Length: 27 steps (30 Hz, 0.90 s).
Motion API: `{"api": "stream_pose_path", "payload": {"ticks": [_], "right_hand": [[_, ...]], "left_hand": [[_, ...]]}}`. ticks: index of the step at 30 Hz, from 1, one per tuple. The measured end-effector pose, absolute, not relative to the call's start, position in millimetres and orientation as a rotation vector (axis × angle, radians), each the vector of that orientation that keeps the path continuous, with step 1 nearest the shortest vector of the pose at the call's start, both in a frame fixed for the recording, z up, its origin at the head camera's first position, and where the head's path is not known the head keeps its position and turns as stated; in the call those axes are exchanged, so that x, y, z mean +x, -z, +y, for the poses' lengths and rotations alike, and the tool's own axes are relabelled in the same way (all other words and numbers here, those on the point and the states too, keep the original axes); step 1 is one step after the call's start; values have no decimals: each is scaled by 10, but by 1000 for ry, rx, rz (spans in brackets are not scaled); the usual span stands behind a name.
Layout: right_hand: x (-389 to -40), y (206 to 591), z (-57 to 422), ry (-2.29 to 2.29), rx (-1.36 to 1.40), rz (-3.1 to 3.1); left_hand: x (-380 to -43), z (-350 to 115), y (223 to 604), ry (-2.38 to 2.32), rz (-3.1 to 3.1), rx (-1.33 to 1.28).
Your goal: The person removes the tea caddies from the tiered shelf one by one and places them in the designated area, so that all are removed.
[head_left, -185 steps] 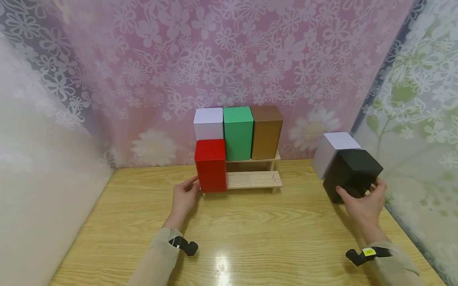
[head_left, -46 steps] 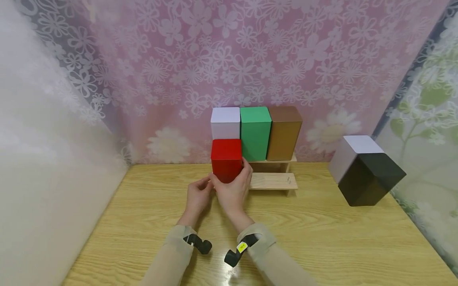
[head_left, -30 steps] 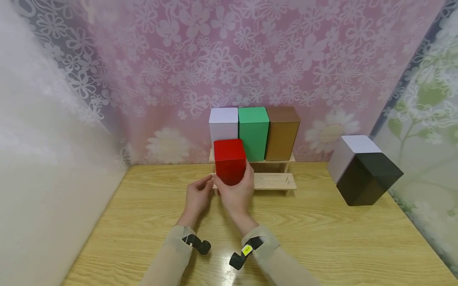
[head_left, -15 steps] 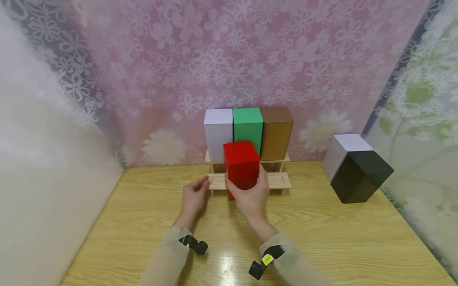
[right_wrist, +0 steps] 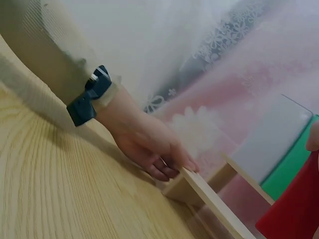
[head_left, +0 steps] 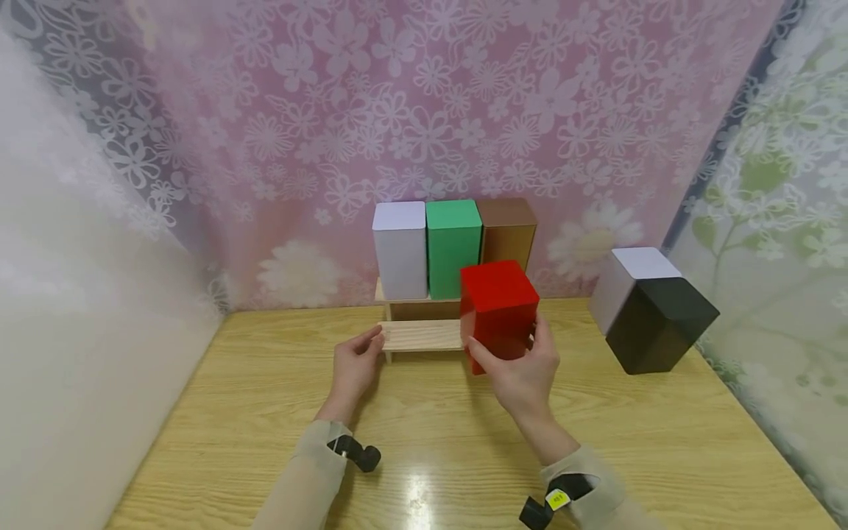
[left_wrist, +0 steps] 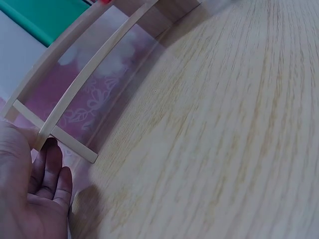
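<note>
My right hand (head_left: 526, 379) grips a red box (head_left: 500, 309) from its front lower part, thumb on the left side and fingers on the right. In the head view the box tilts slightly and overlaps the right part of the two-step wooden shelf (head_left: 422, 336), hiding that end of the lower step. My left hand (head_left: 354, 364) pinches the left end of the lower step; the left wrist view shows its other fingers (left_wrist: 47, 172) curled below the slat. On the upper step stand a white box (head_left: 400, 254), a green box (head_left: 454, 254) and a brown box (head_left: 509, 239), partly covered by the red one.
To the right on the wood-grain table (head_left: 411, 427) stand a black box (head_left: 662, 324) and, behind it, another white box (head_left: 639, 265). A pink flowered curtain (head_left: 430, 110) hangs close behind the shelf. Pale curtains flank the table on both sides.
My right hand left the black box, took the red box from the lower step's left end, and carried it rightward. The step's left part is now bare. My left hand stays at the shelf's end.
</note>
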State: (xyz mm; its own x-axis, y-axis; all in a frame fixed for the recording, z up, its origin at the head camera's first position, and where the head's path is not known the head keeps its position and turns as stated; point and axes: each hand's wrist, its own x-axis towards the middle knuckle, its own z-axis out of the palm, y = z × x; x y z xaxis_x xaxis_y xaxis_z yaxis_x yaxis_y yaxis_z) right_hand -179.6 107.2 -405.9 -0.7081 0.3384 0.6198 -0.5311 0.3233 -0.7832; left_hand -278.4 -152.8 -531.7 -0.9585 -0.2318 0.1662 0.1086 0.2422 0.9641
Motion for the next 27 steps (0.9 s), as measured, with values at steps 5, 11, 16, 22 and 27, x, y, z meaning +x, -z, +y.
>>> {"api": "stream_pose_path", "payload": {"ticks": [5,11,16,22,27], "right_hand": [[-1744,4033,1270,-1431,105,-1883],[-1757,4190,1528,-1418,53,-1895],[-1785,4429,1789,-1423,11,-1907],[-1710,4518,2044,-1424,-46,-1898],[-1664,4554,2225,-1355,-77,-1909]], "left_hand": [[-2788,-1538,5311,1799,-2240,129],[-2773,-1521,5284,1806,-2238,126],[-2773,-1523,5292,1805,-2244,136],[-2798,-1536,5315,1817,-2245,143],[-2792,-1524,5304,1836,-2240,144]]}}
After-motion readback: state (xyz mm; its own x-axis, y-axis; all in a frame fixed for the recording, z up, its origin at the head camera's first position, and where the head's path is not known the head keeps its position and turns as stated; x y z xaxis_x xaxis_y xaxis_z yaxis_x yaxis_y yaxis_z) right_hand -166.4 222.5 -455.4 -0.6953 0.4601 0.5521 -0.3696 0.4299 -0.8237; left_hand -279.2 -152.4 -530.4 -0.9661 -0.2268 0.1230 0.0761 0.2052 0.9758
